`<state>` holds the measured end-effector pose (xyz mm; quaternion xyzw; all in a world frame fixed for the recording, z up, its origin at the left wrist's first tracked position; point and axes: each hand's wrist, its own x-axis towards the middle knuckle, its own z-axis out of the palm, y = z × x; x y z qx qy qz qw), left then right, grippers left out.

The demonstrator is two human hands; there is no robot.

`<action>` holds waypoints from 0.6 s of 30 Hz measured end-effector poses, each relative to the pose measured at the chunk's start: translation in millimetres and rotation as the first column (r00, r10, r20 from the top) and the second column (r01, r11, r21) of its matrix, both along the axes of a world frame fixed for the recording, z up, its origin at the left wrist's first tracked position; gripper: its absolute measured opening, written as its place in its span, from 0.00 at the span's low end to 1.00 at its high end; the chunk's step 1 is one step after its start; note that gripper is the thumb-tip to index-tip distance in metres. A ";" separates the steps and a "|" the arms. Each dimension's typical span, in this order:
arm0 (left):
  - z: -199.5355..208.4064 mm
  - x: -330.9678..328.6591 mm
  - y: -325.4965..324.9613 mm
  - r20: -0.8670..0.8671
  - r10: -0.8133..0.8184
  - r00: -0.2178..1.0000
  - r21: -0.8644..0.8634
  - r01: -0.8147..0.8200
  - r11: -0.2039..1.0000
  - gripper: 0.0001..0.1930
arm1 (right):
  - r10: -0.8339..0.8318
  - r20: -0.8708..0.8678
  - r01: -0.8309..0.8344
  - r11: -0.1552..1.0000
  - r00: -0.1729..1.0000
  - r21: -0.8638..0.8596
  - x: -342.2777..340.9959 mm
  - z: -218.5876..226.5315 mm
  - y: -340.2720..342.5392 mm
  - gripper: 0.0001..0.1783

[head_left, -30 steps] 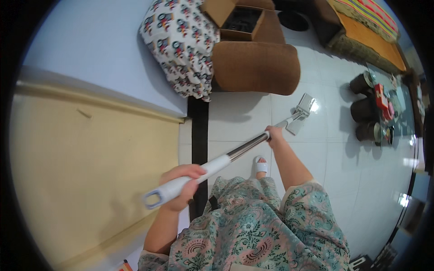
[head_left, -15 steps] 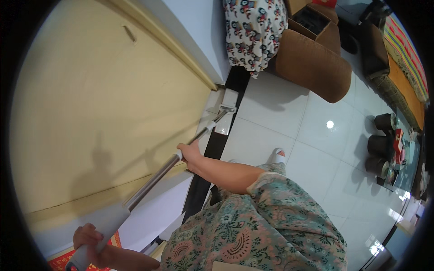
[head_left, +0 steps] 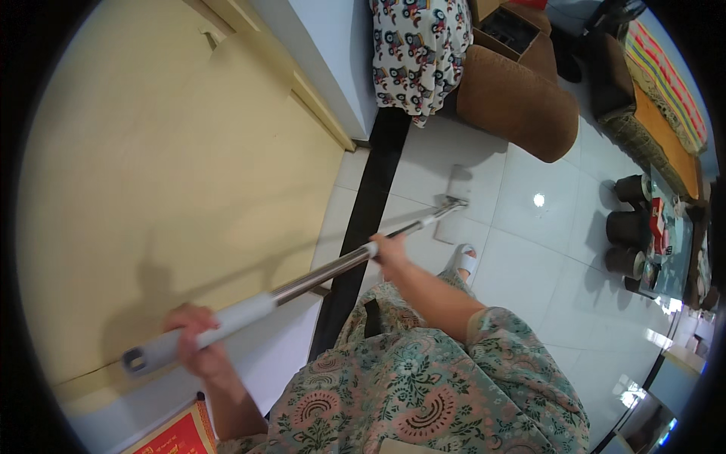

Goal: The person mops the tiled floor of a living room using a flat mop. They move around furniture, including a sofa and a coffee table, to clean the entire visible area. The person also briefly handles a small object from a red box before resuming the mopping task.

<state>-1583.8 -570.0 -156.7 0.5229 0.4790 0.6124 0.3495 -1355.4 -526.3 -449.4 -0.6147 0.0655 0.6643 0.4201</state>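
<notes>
A flat mop with a metal pole [head_left: 321, 278] and a thick pale grey grip [head_left: 246, 314] slants across the view from lower left to upper right. Around the grip, near its top end, my left hand [head_left: 195, 333] is closed, somewhat blurred. My right hand [head_left: 389, 251] wraps the pole farther down. The rectangular white mop head [head_left: 459, 180] lies on the white floor tiles, smeared by motion and hard to tell from them.
A pale yellow door [head_left: 181, 174] stands on the left, beside a black floor strip [head_left: 363, 227]. Ahead are a brown upholstered seat [head_left: 518, 102] and a vehicle-patterned cloth [head_left: 416, 57]. Several dark stools [head_left: 628, 227] line a glass table [head_left: 681, 250] at right. My slippered foot [head_left: 467, 261] is near the mop head.
The mop head has slid right, off the black strip onto the white tiles. My right hand has shifted right, and my left hand has risen with the grip, bringing the pole nearer level.
</notes>
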 end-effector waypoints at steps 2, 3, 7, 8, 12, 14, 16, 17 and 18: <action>-39.4 38.7 4.7 0.016 -0.062 0.998 -0.064 0.063 0.996 0.07 | -0.098 0.032 0.093 0.988 0.995 0.127 57.1 -38.7 -1.0 0.25; -56.3 55.3 6.8 0.054 -0.134 0.990 -0.087 0.138 0.987 0.06 | -0.096 0.094 0.088 0.992 0.991 0.085 87.6 -43.8 3.8 0.24; -76.2 89.9 13.3 0.022 -0.290 0.957 -0.359 0.278 0.891 0.06 | -0.414 0.047 0.414 0.910 0.909 0.020 147.1 -64.2 10.4 0.21; -78.6 92.0 11.7 0.021 -0.320 0.947 -0.365 0.306 0.880 0.06 | -0.365 0.048 0.364 0.931 0.930 0.027 148.3 -83.5 11.5 0.26; -50.2 58.0 9.5 0.105 -0.007 0.994 -0.261 0.035 0.965 0.06 | -0.293 -0.026 0.293 0.956 0.956 -0.007 92.6 -42.1 40.6 0.27; -27.1 62.9 8.6 0.031 0.005 1.000 -0.184 0.001 0.983 0.07 | -0.258 -0.155 0.266 0.964 0.954 0.032 75.0 -19.6 59.7 0.35; -13.1 80.5 13.8 -0.079 -0.069 0.994 -0.149 0.057 0.987 0.08 | -0.231 -0.154 0.247 0.965 0.961 0.090 74.6 -28.5 85.5 0.43; -8.0 93.4 19.6 -0.119 -0.084 0.989 -0.142 0.067 0.988 0.08 | -0.244 -0.184 0.270 0.954 0.952 0.128 80.3 -23.1 99.4 0.47; -6.8 107.6 27.2 -0.159 -0.097 0.982 -0.139 0.075 0.987 0.08 | -0.255 -0.212 0.292 0.942 0.943 0.164 88.6 -19.1 110.7 0.50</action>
